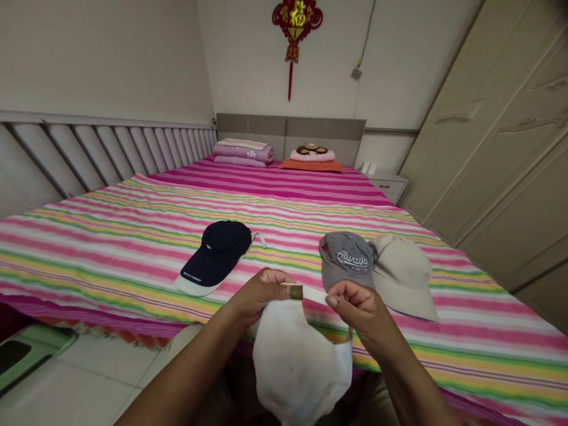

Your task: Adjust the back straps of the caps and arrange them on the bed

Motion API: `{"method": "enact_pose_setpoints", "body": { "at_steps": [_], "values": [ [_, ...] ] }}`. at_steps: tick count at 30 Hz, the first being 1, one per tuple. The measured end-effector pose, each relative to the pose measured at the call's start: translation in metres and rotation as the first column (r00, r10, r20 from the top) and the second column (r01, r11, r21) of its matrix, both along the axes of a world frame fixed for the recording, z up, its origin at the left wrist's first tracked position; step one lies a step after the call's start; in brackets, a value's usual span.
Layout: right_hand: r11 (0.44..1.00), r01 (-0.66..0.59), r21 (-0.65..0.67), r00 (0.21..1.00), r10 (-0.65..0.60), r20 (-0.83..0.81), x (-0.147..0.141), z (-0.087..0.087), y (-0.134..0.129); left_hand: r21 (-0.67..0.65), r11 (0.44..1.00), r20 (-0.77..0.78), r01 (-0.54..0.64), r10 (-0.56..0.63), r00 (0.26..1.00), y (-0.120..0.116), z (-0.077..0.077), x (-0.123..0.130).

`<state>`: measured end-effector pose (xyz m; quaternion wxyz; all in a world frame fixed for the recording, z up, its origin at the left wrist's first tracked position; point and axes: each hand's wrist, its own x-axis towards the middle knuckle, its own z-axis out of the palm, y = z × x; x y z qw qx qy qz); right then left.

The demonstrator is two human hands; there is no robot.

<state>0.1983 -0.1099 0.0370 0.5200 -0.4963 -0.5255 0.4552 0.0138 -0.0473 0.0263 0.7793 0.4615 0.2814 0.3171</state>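
A white baseball cap (302,361) hangs in front of me, its back opening facing up toward the bed. My left hand (266,293) pinches the cap's edge beside a brass-coloured buckle (296,291). Between finger and thumb, my right hand (355,302) grips the white strap (315,294), which stretches straight from the buckle. Beyond my left hand lies a navy cap (222,245) with a white brim edge and a loose strap end. A grey cap (348,257) with "Always" lettering rests past my right hand, touching a beige cap (402,266).
The bed (133,236) has a striped cover, with folded purple bedding (244,154) and a pink-and-orange stack (310,160) by the headboard (248,127). A railing (110,148) runs along the left. At right stand a nightstand (390,184) and wardrobe (497,148). A green stool (44,349) is low left.
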Motion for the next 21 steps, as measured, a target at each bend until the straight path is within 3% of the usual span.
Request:
{"method": "enact_pose_setpoints", "body": {
  "at_steps": [6,11,21],
  "values": [
    [0.981,-0.183,-0.067,0.979,0.188,0.074,0.002,-0.009,0.000,0.007,0.998,-0.018,0.064,-0.064,0.998,0.000,-0.005,0.001],
    [0.979,-0.189,-0.079,0.972,0.198,0.127,0.003,-0.016,0.005,0.013,0.997,-0.044,0.070,-0.070,0.997,0.003,-0.010,-0.001],
    [0.945,-0.253,-0.208,0.967,0.242,-0.076,-0.005,-0.027,0.015,0.032,0.992,-0.141,0.120,-0.114,0.983,0.008,-0.015,-0.007]
  ]
}}
